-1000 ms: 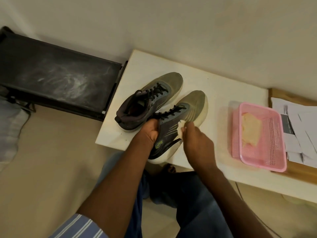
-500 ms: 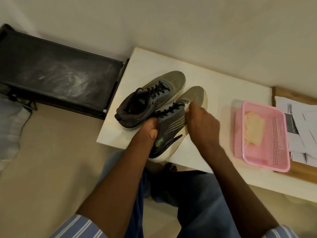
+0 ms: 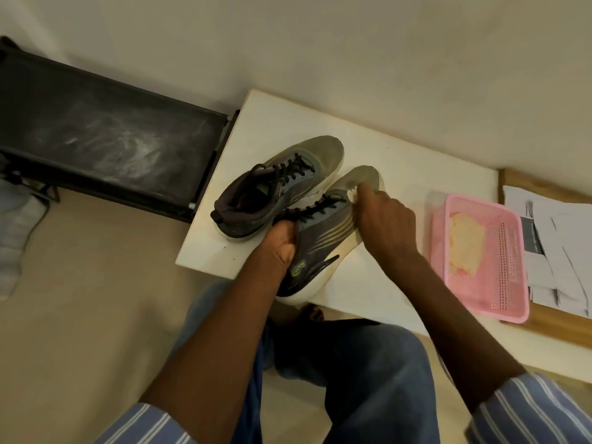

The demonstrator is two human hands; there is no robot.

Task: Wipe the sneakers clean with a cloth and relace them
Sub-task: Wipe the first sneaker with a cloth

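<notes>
Wiping a sneaker on the bench [image 3: 416,174].
The left hand [image 3: 280,240] is gripping the near sneaker [image 3: 323,232] at its collar; the right hand [image 3: 384,216] is pinching a cloth [image 3: 351,195] against its toe.

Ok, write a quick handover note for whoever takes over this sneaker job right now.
Left hand grips the heel collar of the near sneaker, steadying it on the white table.
Right hand pinches a small white cloth against that sneaker's toe.
Far sneaker stands beside it, unheld.
Pink basket with a yellowish cloth sits to the right.
Done: wiping begun.
Left: finish wiping both; both are laced now, so relacing remains.
</notes>
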